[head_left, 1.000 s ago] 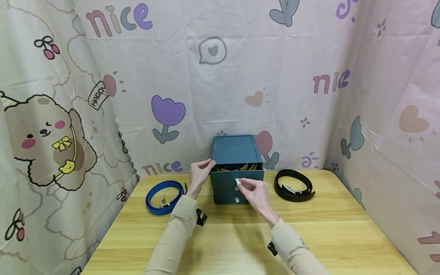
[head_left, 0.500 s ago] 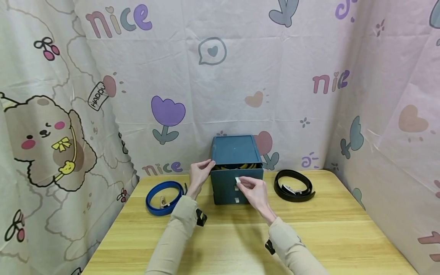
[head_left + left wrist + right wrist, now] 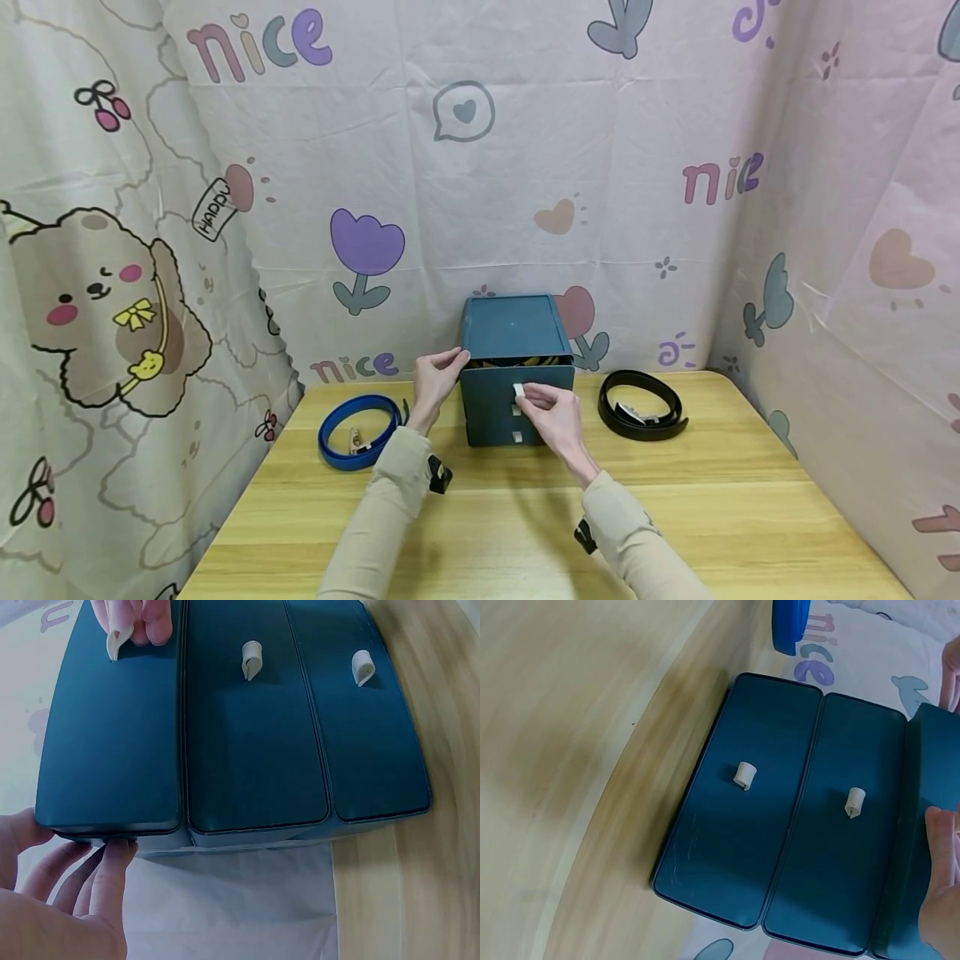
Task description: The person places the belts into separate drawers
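A dark teal box of three stacked drawers (image 3: pixel 512 325) stands at the back of the table in the head view. Its top drawer (image 3: pixel 112 750) juts slightly forward of the two below. Through the narrow gap above that drawer show yellow and dark curved things (image 3: pixel 525 362), mostly hidden. My right hand (image 3: pixel 553 414) pinches the white pull tab (image 3: pixel 518 390) on the top drawer between thumb and fingers. At the box's upper left edge, my left hand (image 3: pixel 437 383) holds the corner, thumb and fingers on either side of it (image 3: pixel 67 892).
A coiled blue belt (image 3: pixel 330 429) with a gold-toned buckle lies left of the box. To the right is a coiled black belt (image 3: pixel 607 408) with a silver buckle. Printed curtains (image 3: pixel 480 183) hang behind and at both sides of the wooden table (image 3: pixel 510 533).
The top drawer has slid back a little toward the box, with my right hand at its tab. The gap above it has narrowed. My left hand stays at the corner.
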Tool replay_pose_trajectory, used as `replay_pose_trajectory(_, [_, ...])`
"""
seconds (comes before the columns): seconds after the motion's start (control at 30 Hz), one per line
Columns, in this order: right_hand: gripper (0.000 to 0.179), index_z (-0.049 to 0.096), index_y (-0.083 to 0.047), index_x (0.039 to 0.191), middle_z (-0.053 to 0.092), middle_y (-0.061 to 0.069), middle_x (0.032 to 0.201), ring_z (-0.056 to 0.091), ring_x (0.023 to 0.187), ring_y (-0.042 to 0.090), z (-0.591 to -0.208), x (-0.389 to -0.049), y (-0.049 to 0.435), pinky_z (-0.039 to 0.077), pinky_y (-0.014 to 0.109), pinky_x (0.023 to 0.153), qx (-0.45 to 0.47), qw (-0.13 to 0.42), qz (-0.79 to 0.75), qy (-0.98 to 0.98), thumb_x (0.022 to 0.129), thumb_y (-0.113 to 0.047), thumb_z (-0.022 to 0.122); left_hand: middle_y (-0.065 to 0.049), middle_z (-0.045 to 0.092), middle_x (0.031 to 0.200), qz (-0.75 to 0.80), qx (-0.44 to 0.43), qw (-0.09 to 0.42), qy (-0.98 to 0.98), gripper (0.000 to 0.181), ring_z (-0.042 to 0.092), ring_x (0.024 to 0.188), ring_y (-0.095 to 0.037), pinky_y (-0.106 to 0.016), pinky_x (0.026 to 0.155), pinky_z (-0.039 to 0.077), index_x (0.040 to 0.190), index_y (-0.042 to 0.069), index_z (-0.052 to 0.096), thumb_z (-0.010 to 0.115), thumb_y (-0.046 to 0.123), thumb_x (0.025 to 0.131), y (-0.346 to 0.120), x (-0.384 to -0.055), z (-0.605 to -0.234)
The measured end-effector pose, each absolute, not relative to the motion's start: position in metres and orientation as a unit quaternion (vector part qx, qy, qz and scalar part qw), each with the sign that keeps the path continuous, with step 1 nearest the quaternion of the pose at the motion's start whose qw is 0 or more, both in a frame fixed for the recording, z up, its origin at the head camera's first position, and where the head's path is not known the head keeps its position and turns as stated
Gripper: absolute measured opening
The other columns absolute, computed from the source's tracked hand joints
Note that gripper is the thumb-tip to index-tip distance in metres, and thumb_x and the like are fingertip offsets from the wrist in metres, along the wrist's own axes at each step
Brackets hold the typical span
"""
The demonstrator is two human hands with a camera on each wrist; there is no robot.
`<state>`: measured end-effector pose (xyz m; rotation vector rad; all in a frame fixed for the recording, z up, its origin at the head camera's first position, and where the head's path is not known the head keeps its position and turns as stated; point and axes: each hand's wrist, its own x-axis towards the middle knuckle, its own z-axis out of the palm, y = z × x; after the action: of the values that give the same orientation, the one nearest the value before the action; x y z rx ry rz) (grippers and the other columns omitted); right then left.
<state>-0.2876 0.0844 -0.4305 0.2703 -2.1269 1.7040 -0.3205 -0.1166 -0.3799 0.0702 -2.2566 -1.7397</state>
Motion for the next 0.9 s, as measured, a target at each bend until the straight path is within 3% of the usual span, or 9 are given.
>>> replay_pose_trajectory(0.9, [0.024,0.077,0.0,0.108,0.077,0.02,0.103,0.076,0.094,0.032,-0.4303,-0.2969,0.0825,0.062,0.033,0.08,0.085,0.189,0.616,-0.76,0.085,-0.006,0.079,-0.016,0.07,0.128,-0.605,0.023,0.141,-0.783,0.038,0.067,0.115,-0.031,-0.044,0.099,0.055,0.126,0.008,0.071,0.069,0.031,0.095,-0.1173,-0.3195,-0.3791])
